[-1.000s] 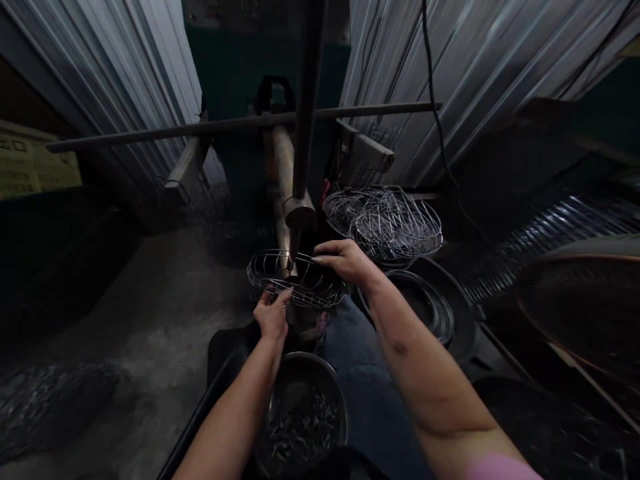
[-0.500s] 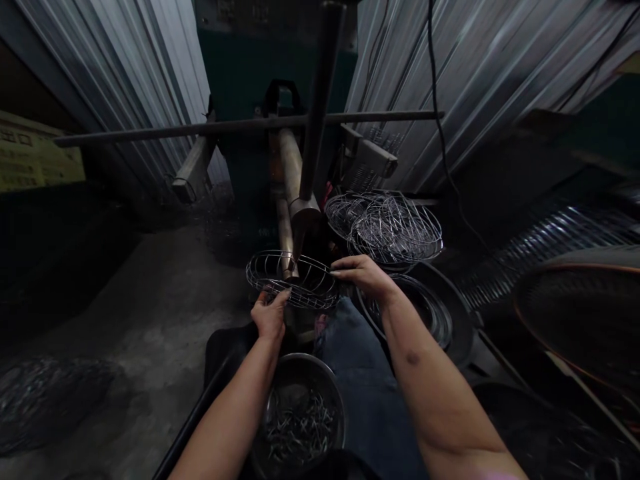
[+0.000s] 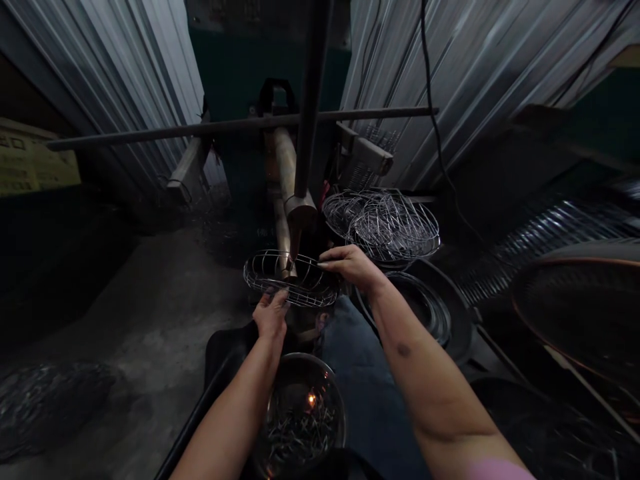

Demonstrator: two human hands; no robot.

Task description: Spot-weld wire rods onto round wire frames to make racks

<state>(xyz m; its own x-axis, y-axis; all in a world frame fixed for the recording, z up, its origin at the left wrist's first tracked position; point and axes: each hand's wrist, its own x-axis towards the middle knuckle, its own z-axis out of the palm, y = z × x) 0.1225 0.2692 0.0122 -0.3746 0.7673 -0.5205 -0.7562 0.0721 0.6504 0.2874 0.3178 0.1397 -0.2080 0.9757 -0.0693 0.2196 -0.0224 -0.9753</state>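
An oval wire basket frame (image 3: 265, 268) lies under the tip of a spot welder's upper electrode (image 3: 299, 215). My left hand (image 3: 271, 315) pinches the frame's near rim. At the frame's right end, my right hand (image 3: 350, 264) grips the rim with fingers curled over the wires. A metal bowl (image 3: 300, 417) of several short wire pieces sits in front of me, between my forearms; an orange glint shows in it.
A stack of finished wire frames (image 3: 385, 223) lies to the right of the welder, over dark round pans (image 3: 440, 313). A horizontal bar (image 3: 150, 133) crosses in front of the green machine body (image 3: 240, 73). Corrugated metal walls stand behind. Bare concrete floor (image 3: 150, 320) on the left.
The frame and both hands stay at the electrode with small shifts; my right hand slid along the right rim. An orange glint now shows in the bowl.
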